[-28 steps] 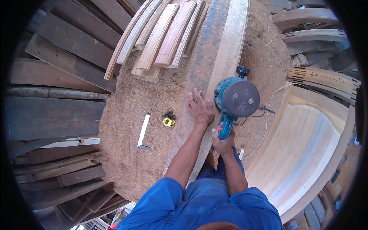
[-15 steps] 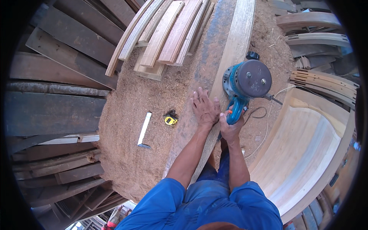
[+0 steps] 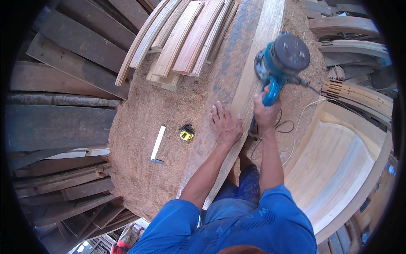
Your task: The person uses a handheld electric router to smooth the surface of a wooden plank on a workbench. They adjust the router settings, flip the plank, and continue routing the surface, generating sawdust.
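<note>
A long pale wooden plank (image 3: 258, 55) runs from the lower middle up to the top of the head view, with a darker blue-stained board (image 3: 224, 80) along its left side. My left hand (image 3: 226, 122) lies flat on the plank, fingers spread. My right hand (image 3: 265, 111) grips the blue handle of a round blue and grey power tool (image 3: 280, 59), which sits on the plank's right edge further up. Its cable (image 3: 296, 127) trails down over the sawdust.
Sawdust (image 3: 144, 122) covers the ground. A yellow tape measure (image 3: 186, 135) and a white flat tool (image 3: 158, 143) lie left of the plank. Curved slats (image 3: 182, 38) are stacked at top, dark boards (image 3: 55, 114) at left, a large curved wooden panel (image 3: 338, 165) at right.
The power tool has travelled up along the plank, away from me, with my right hand on its handle. My left hand has stayed pressed on the plank.
</note>
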Demonstrator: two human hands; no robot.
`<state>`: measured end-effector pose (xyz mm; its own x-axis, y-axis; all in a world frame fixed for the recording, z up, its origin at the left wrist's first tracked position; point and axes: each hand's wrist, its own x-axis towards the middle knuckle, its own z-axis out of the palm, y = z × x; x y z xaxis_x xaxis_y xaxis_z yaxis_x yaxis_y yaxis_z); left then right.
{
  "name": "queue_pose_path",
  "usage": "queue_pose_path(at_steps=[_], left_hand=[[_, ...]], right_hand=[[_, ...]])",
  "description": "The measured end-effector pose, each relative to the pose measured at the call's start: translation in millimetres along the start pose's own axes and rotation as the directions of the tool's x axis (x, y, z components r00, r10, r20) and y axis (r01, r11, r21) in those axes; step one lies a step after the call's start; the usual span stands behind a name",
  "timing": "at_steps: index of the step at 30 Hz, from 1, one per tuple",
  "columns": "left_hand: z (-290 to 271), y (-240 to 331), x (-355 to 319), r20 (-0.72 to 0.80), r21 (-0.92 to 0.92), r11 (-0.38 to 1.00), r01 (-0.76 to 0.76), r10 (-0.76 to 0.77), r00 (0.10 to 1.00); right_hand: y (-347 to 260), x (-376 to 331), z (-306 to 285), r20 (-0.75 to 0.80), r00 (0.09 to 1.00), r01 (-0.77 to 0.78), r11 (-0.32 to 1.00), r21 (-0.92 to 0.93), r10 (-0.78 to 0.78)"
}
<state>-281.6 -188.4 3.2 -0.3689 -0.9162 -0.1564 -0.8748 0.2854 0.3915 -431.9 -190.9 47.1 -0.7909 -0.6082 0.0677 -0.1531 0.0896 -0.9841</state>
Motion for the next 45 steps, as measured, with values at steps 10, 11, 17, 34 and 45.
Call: queue_pose_path(at_steps=[10, 11, 17, 34, 45], left_hand=[[-1, -1, 0, 0.003, 0.057, 0.998, -0.028, 0.028, 1.000], [-2, -2, 1, 0.005, 0.063, 0.997, -0.032, 0.032, 0.999], [-8, 3, 2, 0.011, 0.053, 0.997, -0.054, 0.053, 0.999], [8, -23, 3, -0.010, -0.016, 0.995, -0.101, 0.101, 0.995], [3, -85, -136, 0.014, 0.055, 0.998, 0.024, -0.024, 1.000]], right_hand=[[37, 226, 16, -0.004, 0.996, 0.088, 0.996, -0.030, -0.088], [34, 245, 15, 0.013, 1.000, 0.005, 0.994, -0.109, -0.004], [56, 297, 9, 0.035, 0.995, 0.085, 0.993, 0.078, -0.088], [9, -61, -39, 0.128, 0.990, -0.059, 0.998, -0.032, 0.062], [-23, -305, -57, 0.210, 0.963, -0.181, 0.982, 0.052, 0.166]])
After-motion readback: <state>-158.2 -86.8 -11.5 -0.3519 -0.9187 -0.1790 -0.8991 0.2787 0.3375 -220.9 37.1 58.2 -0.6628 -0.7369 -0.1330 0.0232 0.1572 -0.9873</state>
